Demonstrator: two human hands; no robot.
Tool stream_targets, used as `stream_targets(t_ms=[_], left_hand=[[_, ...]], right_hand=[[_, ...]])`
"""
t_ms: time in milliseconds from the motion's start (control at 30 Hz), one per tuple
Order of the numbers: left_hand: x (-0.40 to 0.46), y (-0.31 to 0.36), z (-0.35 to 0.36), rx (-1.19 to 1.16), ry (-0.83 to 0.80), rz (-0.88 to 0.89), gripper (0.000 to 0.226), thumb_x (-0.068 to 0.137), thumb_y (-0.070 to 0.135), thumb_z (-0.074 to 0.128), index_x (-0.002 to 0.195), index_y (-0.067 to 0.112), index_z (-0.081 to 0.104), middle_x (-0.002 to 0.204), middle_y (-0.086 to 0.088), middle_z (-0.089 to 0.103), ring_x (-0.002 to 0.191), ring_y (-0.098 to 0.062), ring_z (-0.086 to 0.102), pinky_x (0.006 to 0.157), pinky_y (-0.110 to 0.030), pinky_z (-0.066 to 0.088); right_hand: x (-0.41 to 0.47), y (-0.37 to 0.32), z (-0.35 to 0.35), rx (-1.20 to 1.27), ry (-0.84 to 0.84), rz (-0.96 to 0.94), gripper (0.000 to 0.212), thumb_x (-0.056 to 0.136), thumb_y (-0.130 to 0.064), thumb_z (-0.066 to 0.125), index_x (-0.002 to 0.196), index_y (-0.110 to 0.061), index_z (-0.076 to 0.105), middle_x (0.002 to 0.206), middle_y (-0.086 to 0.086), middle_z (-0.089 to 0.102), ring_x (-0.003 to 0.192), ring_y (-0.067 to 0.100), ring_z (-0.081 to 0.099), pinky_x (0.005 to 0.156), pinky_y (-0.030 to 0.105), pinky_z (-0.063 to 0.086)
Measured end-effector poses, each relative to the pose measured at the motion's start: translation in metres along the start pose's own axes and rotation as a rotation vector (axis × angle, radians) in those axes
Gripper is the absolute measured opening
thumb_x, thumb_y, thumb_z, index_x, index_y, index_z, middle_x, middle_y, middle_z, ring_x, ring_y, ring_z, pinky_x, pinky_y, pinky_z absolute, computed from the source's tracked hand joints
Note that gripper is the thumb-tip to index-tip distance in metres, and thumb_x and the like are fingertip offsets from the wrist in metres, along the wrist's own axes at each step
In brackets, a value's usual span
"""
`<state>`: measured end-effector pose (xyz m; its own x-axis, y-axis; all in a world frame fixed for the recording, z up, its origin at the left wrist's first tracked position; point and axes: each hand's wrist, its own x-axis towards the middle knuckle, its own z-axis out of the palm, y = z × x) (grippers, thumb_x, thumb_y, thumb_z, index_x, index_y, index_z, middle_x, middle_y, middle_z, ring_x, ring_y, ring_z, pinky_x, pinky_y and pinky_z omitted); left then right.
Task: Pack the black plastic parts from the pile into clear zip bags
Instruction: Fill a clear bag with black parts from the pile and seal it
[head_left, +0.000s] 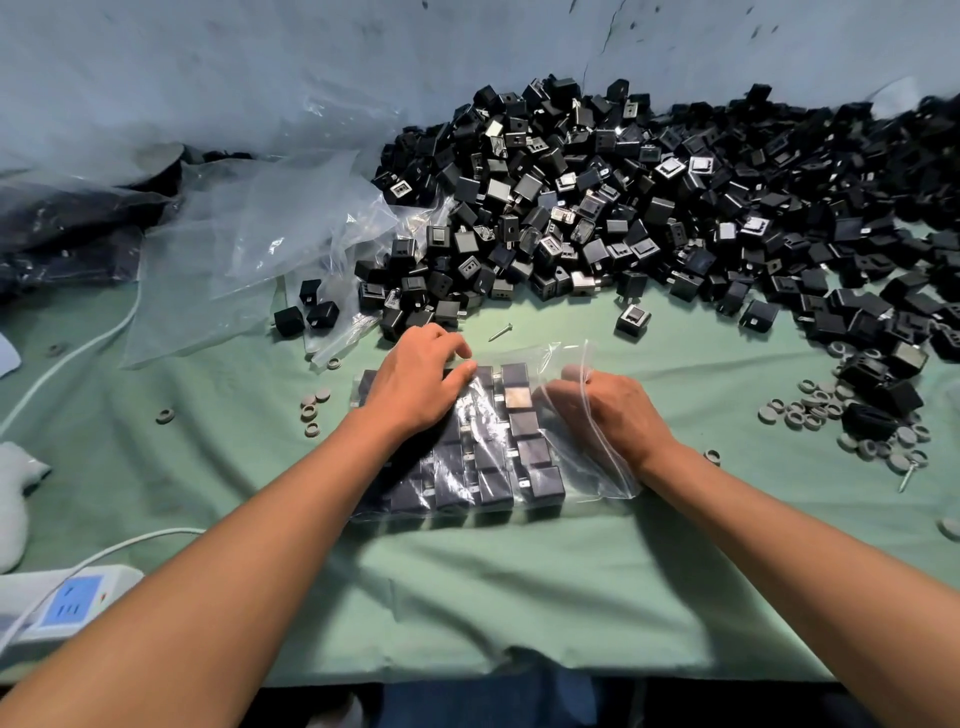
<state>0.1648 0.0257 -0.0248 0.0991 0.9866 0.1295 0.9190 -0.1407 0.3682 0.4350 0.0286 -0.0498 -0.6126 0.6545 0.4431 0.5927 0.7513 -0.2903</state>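
1. Left hand (415, 387): fingers (457, 371) nearly straight, close together, pressing flat on top of the filled zip bag (493, 447) at its far-left part. Nothing gripped.
2. Right hand (610, 415): fingers curled, pinching the bag's open mouth edge on the right side; the zip strip (589, 384) runs up past the fingertips. Fingertips are seen through the plastic, slightly blurred.
3. Zip bag lies flat on the green worktop (519, 582), centre, between both hands. Inside: black plastic parts (530, 449) packed in neat rows, metal tabs visible between them. Count not readable through the glare.
4. Pile of loose black parts (649, 208) sits across the far worktop, centre to right, against the pale wall covering (260, 62).
5. Empty clear bags (249, 244) heaped far-left of the pile, just beside it.
6. Small grey rings (810, 408) scattered on the right near the pile; a few more (311, 408) left of the bag.
7. 1 loose screw (500, 331) between pile and bag; another (906, 478) at far right.
8. White power strip (67, 603) at near-left, cable (78, 353) running away from it.
9. No readable brand, label or writing anywhere.
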Motion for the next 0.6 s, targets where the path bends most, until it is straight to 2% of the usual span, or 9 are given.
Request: stream_targets(t_ms=[100, 167, 300, 333, 400, 467, 533, 600], left_hand=[[-0.017, -0.004, -0.003, 0.024, 0.027, -0.019, 0.038, 0.103, 0.046, 0.049, 0.131, 0.023, 0.06, 0.137, 0.0, 0.053, 0.129, -0.021, 0.045, 0.109, -0.044, 0.04], [-0.03, -0.009, -0.006, 0.045, 0.014, -0.048, 0.043, 0.104, 0.048, 0.043, 0.137, 0.022, 0.056, 0.145, -0.001, 0.049, 0.136, -0.02, 0.041, 0.115, -0.046, 0.035], [-0.05, -0.017, -0.009, 0.064, -0.022, -0.073, 0.046, 0.105, 0.047, 0.037, 0.141, 0.022, 0.051, 0.138, 0.001, 0.055, 0.128, -0.018, 0.047, 0.114, -0.041, 0.033], [-0.053, -0.019, -0.011, 0.067, -0.017, -0.075, 0.046, 0.105, 0.047, 0.038, 0.142, 0.023, 0.051, 0.137, 0.002, 0.056, 0.127, -0.018, 0.048, 0.114, -0.04, 0.033], [-0.054, -0.021, -0.013, 0.085, -0.015, -0.079, 0.045, 0.105, 0.046, 0.039, 0.143, 0.025, 0.05, 0.135, 0.003, 0.056, 0.126, -0.018, 0.048, 0.112, -0.039, 0.035], [-0.054, -0.022, -0.015, 0.116, -0.024, -0.084, 0.044, 0.105, 0.047, 0.038, 0.143, 0.027, 0.05, 0.133, 0.003, 0.057, 0.123, -0.018, 0.05, 0.11, -0.04, 0.037], [-0.055, -0.023, -0.017, 0.138, -0.028, -0.095, 0.044, 0.105, 0.048, 0.038, 0.142, 0.028, 0.051, 0.13, 0.004, 0.057, 0.12, -0.018, 0.051, 0.108, -0.04, 0.038], [-0.057, -0.022, -0.016, 0.177, -0.02, -0.099, 0.044, 0.104, 0.048, 0.038, 0.14, 0.027, 0.051, 0.127, 0.003, 0.058, 0.117, -0.018, 0.052, 0.107, -0.04, 0.039]], right_hand=[[0.001, 0.002, 0.002, 0.005, 0.004, 0.123, 0.013, 0.098, -0.016, 0.066, 0.086, -0.013, 0.064, 0.07, 0.003, 0.056, 0.056, 0.028, 0.053, 0.05, 0.043, 0.051], [0.002, 0.002, 0.003, 0.083, -0.014, 0.26, 0.011, 0.095, -0.012, 0.067, 0.084, -0.012, 0.066, 0.07, 0.004, 0.063, 0.062, 0.029, 0.059, 0.056, 0.043, 0.053], [0.008, -0.003, -0.009, 0.574, 0.092, 0.618, 0.012, 0.093, -0.003, 0.067, 0.082, -0.005, 0.073, 0.074, 0.016, 0.072, 0.06, 0.008, 0.066, 0.056, 0.022, 0.054], [0.01, -0.002, -0.016, 0.632, 0.085, 0.689, 0.015, 0.095, -0.004, 0.064, 0.085, -0.007, 0.075, 0.077, 0.013, 0.074, 0.062, 0.009, 0.066, 0.058, 0.023, 0.054], [0.008, 0.002, -0.03, 0.692, -0.045, 0.754, 0.022, 0.102, -0.008, 0.057, 0.093, -0.009, 0.076, 0.075, 0.006, 0.071, 0.062, 0.015, 0.061, 0.058, 0.028, 0.049], [0.004, 0.004, -0.044, 0.842, -0.12, 0.8, 0.024, 0.107, -0.012, 0.051, 0.101, -0.005, 0.073, 0.067, 0.003, 0.064, 0.055, 0.015, 0.054, 0.05, 0.025, 0.043], [0.001, 0.002, -0.055, 1.034, -0.137, 0.93, 0.027, 0.11, -0.023, 0.046, 0.109, -0.003, 0.065, 0.074, 0.006, 0.072, 0.057, 0.015, 0.059, 0.047, 0.024, 0.044], [-0.001, -0.003, -0.062, 1.02, -0.269, 0.985, 0.029, 0.109, -0.031, 0.048, 0.112, -0.004, 0.06, 0.085, 0.014, 0.077, 0.061, 0.017, 0.066, 0.048, 0.025, 0.049]])
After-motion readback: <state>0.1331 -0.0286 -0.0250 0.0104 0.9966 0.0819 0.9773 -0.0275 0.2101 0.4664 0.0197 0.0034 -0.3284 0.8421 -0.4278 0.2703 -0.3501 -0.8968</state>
